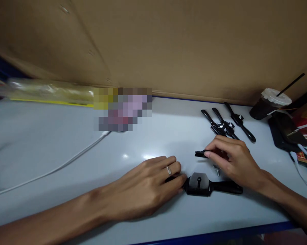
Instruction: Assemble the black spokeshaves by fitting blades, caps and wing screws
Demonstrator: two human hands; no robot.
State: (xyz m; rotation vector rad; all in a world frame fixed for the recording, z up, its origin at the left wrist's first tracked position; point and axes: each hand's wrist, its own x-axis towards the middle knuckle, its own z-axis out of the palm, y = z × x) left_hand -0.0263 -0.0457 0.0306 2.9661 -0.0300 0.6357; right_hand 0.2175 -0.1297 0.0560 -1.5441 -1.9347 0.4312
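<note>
A black spokeshave [226,187] lies on the white table with its flat metal blade [194,181] on the body. My left hand [153,183], with a ring on one finger, is closed around its left handle, which is mostly hidden under the fingers. Above the blade, my right hand [232,160] pinches a small black cap piece [199,154] between thumb and fingers, apart from the tool. A silver thumbscrew [217,170] stands on the table just under that hand.
Several more black spokeshaves, one of them [240,122] at the right, lie behind my right hand. A lidded drink cup [267,103] with a straw stands at the back right by a black device [287,131]. A white cable [66,163] crosses the left side. Cardboard [168,44] walls the back.
</note>
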